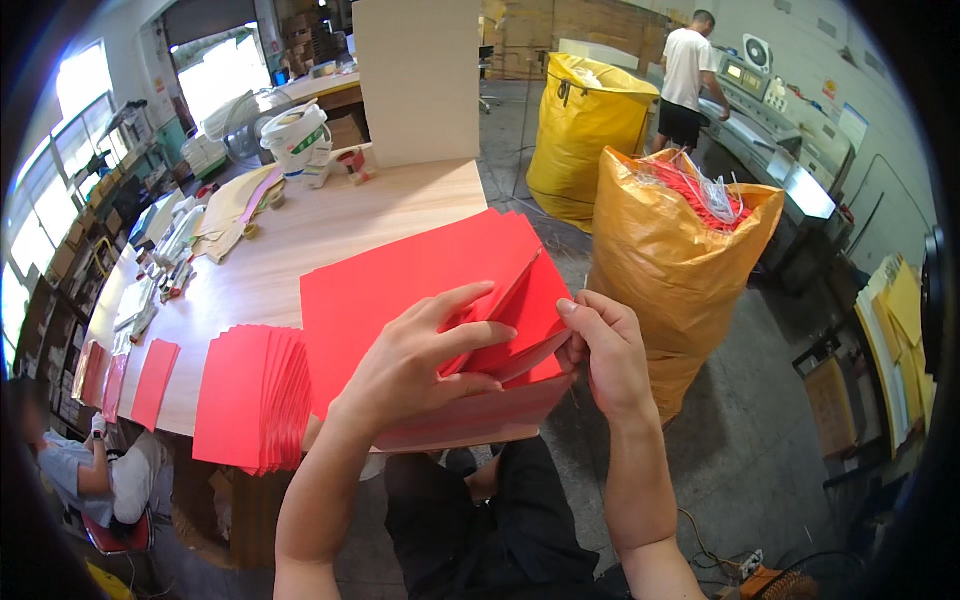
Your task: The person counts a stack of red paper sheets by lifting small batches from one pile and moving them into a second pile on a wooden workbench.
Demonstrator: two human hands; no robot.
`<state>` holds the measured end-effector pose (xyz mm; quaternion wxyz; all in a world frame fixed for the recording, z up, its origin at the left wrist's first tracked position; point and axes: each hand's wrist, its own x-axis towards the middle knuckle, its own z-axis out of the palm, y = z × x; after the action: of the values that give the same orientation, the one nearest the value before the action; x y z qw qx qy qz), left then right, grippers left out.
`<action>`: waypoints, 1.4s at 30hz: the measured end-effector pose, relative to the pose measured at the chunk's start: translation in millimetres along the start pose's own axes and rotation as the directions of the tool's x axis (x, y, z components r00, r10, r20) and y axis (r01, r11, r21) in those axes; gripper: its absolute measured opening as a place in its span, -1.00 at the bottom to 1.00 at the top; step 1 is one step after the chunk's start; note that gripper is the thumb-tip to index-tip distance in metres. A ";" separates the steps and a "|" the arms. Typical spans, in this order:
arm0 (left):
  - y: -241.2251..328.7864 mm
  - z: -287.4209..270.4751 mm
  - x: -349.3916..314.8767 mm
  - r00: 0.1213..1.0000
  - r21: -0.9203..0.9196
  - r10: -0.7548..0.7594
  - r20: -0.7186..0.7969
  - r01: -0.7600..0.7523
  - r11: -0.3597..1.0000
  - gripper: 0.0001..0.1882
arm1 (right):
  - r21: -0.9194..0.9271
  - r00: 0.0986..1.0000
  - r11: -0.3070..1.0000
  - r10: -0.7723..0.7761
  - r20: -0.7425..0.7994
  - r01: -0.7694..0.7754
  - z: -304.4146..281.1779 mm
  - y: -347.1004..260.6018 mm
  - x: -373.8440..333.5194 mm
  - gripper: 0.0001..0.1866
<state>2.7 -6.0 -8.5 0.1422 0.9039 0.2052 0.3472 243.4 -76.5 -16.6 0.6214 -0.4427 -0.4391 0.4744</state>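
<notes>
At the near table edge: a thick stack of red sheets point(420, 290) rests on the wooden table point(300, 240), overhanging toward the person's lap.
Left hand point(420, 360): lies flat on top of the stack, fingers spread, thumb tucked under a few raised upper sheets; it presses and separates rather than clenches.
Right hand point(605, 350): pinches the right edge of the lifted sheets between thumb and fingertips, a light edge grasp.
Sheet handling, judged: each sheet looks thin and light, bends readily and seems prone to creasing; the smooth faces probably slide over one another, so the stack may fan or slip if tilted.
Stack handling, judged: the whole pile is likely heavy and floppy; support from beneath appears safer than a lift by one side.
Hold point, judged: a corner or free edge suits a single sheet, with the other palm steadying the pile.
Second pile point(255, 395): more red sheets, fanned, lie just to the left on the same table.
Orange sack point(670, 270): stands open on the floor to the right, filled near its mouth with red trimmings and pale strips.
Yellow sack point(585, 125): stands farther back; contents cannot be made out.
White bucket point(295, 135): sits at the far table end; contents hidden.
</notes>
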 end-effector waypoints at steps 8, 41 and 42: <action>-3.5 1.4 -2.5 0.998 -0.063 -0.060 0.032 0.062 0.996 -0.46 | -0.040 1.000 0.999 -0.019 0.016 0.020 -2.5 1.1 -1.7 -0.62; -2.0 13.6 1.6 0.994 0.316 0.031 0.106 -0.064 0.947 -0.25 | -0.741 0.767 0.312 -0.498 0.405 0.594 9.1 34.3 -32.6 -0.61; -4.1 15.5 1.7 0.994 0.310 0.041 0.097 -0.069 0.948 -0.28 | -0.743 0.766 0.311 -0.502 0.402 0.593 8.3 34.2 -32.7 -0.64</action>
<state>13.4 -3.4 -20.3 -0.0034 0.9350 0.2257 0.2735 223.1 -102.0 -51.9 0.4296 -0.4846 -0.7618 -0.0165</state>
